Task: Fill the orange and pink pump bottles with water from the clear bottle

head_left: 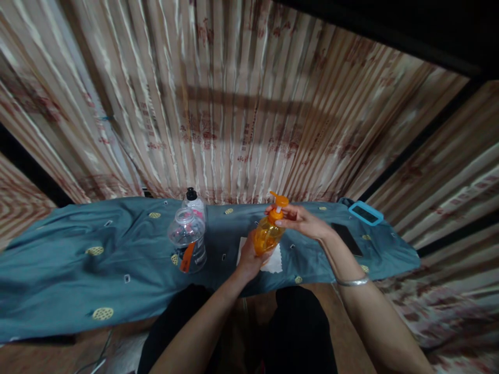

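One amber pump bottle (267, 240) with an orange pump head (279, 200) is held above the near middle of the covered table, leaning a little to the right; whether its base touches anything below cannot be seen. The left hand (249, 258) is wrapped around its lower body, and the right hand (302, 221) pinches the neck just under the pump head, thumb in front and fingers behind. Beneath is one white sheet (276, 262), partly covered by the left hand and lying near the front edge of the blue-green cloth (128, 254), with the person's two dark-clad knees just beyond that edge. To the left, past a strip of bare cloth, stand two more bottles, making three: a clear wide-necked bottle (197, 254) with an orange label and, behind it, a black-capped bottle (197, 205). Farther left, the broadest run of wrinkled cloth reaches the picture's side. To the right lie one dark flat slab (346, 239), close beside the right forearm, and one blue-framed device (365, 213) by the far right corner. The back edge meets a patterned curtain (234, 104), which limits reach that way.
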`<move>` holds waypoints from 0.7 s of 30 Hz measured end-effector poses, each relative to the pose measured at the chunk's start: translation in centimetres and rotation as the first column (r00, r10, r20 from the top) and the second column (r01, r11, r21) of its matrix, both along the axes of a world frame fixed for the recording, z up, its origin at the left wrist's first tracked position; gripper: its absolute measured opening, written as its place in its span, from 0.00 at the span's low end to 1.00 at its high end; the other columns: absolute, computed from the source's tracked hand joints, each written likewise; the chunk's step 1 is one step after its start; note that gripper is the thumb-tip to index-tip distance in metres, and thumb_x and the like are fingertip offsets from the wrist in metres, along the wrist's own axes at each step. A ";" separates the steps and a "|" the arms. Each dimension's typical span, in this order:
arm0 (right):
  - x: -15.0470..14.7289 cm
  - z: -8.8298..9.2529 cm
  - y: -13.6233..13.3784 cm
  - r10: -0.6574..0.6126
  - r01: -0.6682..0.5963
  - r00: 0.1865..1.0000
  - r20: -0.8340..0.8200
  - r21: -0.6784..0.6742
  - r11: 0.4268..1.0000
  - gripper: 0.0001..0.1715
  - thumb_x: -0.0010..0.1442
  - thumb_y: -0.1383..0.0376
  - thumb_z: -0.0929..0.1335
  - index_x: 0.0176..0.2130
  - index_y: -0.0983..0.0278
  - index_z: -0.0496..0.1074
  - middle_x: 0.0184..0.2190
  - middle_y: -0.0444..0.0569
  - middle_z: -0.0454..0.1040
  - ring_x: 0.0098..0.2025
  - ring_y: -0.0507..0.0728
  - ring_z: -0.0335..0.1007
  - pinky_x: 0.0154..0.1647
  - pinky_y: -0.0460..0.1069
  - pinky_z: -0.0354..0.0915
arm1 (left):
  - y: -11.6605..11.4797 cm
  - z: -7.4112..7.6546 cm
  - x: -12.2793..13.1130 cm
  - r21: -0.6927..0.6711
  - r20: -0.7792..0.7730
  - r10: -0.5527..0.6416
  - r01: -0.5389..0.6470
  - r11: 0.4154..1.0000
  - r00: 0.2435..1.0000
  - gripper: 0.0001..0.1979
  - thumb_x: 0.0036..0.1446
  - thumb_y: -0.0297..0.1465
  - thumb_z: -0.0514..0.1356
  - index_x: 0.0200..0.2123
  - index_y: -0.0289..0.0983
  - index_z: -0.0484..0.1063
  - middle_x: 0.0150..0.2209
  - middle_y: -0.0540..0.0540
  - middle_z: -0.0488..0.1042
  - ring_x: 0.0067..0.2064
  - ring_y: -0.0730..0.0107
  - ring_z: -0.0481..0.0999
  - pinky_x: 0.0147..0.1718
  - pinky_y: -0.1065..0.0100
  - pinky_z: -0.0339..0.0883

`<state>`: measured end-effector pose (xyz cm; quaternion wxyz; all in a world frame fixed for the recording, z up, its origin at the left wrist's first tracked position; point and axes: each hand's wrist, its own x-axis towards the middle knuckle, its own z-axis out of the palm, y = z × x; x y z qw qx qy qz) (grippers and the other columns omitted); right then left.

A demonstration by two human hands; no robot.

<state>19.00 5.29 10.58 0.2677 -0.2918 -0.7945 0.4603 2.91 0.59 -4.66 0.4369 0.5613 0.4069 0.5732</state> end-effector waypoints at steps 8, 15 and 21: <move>-1.7 0.1 -1.9 -0.358 0.311 0.921 0.151 0.268 0.912 0.13 0.61 0.58 0.70 0.41 0.65 0.73 0.37 0.46 0.76 0.41 0.57 0.75 0.46 0.58 0.69 | -0.1 0.2 -0.1 0.030 -0.021 0.007 -0.007 1.000 1.000 0.29 0.48 0.42 0.65 0.51 0.39 0.63 0.49 0.42 0.73 0.50 0.56 0.74 0.52 0.53 0.67; -4.4 -0.2 -3.8 -0.720 0.563 0.663 0.204 0.498 0.659 0.16 0.60 0.54 0.69 0.37 0.65 0.72 0.32 0.44 0.75 0.35 0.55 0.73 0.41 0.55 0.69 | -0.1 0.1 -0.1 0.044 -0.016 0.016 -0.015 0.999 1.000 0.31 0.47 0.43 0.64 0.52 0.39 0.60 0.48 0.42 0.73 0.49 0.56 0.74 0.51 0.52 0.67; -6.0 -2.2 -4.1 -0.863 0.691 0.498 0.085 0.562 0.454 0.18 0.61 0.52 0.68 0.40 0.64 0.72 0.36 0.47 0.75 0.40 0.56 0.74 0.44 0.56 0.69 | -0.2 0.4 -0.3 0.002 -0.122 0.003 -0.003 1.000 0.993 0.31 0.47 0.37 0.64 0.53 0.39 0.59 0.49 0.41 0.73 0.50 0.55 0.74 0.51 0.52 0.67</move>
